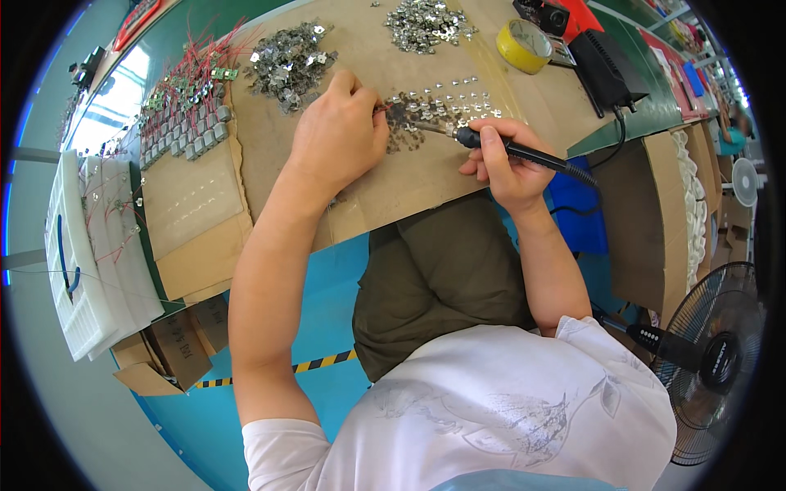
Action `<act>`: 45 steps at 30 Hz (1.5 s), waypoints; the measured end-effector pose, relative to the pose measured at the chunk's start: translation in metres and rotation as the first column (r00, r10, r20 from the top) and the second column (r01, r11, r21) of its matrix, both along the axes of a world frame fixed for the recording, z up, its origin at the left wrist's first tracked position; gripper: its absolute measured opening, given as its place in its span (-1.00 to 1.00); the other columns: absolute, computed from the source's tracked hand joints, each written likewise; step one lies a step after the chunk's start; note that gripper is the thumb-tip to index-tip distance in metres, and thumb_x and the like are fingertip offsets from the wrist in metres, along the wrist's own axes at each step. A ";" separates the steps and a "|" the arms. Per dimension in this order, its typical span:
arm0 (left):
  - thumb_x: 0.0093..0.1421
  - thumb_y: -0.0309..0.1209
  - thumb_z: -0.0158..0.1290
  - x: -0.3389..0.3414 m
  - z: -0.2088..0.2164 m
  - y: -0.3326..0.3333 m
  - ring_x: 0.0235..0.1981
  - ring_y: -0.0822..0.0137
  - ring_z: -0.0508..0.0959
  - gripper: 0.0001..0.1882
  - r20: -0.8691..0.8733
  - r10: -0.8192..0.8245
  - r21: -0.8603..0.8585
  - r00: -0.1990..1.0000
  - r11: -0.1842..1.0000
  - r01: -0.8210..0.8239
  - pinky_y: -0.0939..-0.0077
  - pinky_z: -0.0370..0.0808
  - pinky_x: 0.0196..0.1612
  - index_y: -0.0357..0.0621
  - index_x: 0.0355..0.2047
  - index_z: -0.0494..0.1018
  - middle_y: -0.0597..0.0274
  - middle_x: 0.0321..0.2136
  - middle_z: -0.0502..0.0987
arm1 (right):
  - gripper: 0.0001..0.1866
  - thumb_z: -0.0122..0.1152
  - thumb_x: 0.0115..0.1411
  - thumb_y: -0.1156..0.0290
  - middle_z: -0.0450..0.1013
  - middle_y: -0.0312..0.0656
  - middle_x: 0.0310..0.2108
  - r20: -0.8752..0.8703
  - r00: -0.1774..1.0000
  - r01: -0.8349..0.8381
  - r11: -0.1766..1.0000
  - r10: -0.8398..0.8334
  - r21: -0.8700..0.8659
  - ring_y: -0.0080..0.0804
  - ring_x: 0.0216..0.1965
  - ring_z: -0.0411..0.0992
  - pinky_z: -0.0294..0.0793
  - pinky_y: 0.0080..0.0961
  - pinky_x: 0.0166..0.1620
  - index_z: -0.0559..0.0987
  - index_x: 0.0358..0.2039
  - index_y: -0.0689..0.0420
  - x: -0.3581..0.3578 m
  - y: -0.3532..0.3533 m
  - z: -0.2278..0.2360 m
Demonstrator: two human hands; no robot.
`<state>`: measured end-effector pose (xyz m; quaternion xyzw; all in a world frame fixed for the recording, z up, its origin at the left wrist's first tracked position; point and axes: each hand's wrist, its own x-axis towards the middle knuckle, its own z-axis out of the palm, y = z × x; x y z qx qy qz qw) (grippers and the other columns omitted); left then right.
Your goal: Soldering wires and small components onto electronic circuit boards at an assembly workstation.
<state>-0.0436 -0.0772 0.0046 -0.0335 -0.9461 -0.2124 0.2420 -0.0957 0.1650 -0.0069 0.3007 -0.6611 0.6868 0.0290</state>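
My right hand [514, 170] is wrapped round the black handle of a soldering iron [536, 153], held like a pen with its tip pointing left. Close to that tip, my left hand [337, 135] is closed in a pinch; whatever sits between its fingertips is too small and hidden to make out. Below both hands lies a brown cardboard sheet [426, 176] with dark scorch marks between them. Small shiny metal pieces [467, 100] stand in rows just beyond the iron. A heap of flat metal tabs [291, 67] lies past my left hand.
Grey block-shaped parts [187, 135] with red wires fill the left side. Another metal heap [427, 24] lies at the back. A yellow tape roll [524, 47] and a black box [604, 72] with a cord stand back right. White foam trays [78, 270] are left, a fan [720, 360] right.
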 end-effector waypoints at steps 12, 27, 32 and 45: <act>0.14 -0.47 0.23 -0.003 0.004 -0.002 -0.42 0.10 0.62 -0.90 0.026 -0.032 0.269 0.999 0.963 0.024 0.29 0.56 -0.31 -0.24 -0.35 0.59 0.09 -0.43 0.60 | -0.88 0.24 0.32 0.56 0.58 -0.22 -0.49 0.010 1.000 0.023 0.999 -0.023 -0.036 -0.59 -0.57 0.57 0.52 -0.69 -0.52 0.68 -0.21 0.33 -0.002 -0.002 -0.001; 0.12 -0.54 0.27 0.005 0.007 -0.003 -0.44 0.16 0.64 -0.92 0.096 -0.217 0.211 0.972 0.958 0.193 0.34 0.59 -0.33 -0.30 -0.39 0.60 0.08 -0.43 0.58 | -0.88 0.25 0.30 0.57 0.56 -0.28 -0.55 -0.030 1.000 0.006 0.999 -0.005 0.034 -0.62 -0.58 0.56 0.50 -0.69 -0.52 0.68 -0.21 0.31 -0.003 -0.003 -0.001; 0.10 -0.55 0.26 0.004 0.006 -0.004 -0.44 0.15 0.64 -0.93 0.078 -0.228 0.203 0.971 0.957 0.208 0.34 0.59 -0.33 -0.30 -0.39 0.61 0.07 -0.45 0.57 | -0.89 0.25 0.30 0.57 0.55 -0.29 -0.55 -0.029 1.000 0.003 0.999 -0.001 0.052 -0.63 -0.58 0.55 0.50 -0.70 -0.52 0.68 -0.21 0.31 -0.003 -0.003 0.000; 0.10 -0.53 0.25 0.004 0.006 -0.002 -0.44 0.14 0.65 -0.92 0.074 -0.212 0.187 0.974 0.963 0.196 0.33 0.59 -0.33 -0.31 -0.41 0.62 0.06 -0.45 0.58 | -0.89 0.25 0.30 0.56 0.55 -0.28 -0.55 -0.031 1.000 -0.003 0.998 0.005 0.070 -0.64 -0.58 0.54 0.50 -0.71 -0.52 0.68 -0.22 0.30 -0.004 -0.005 0.003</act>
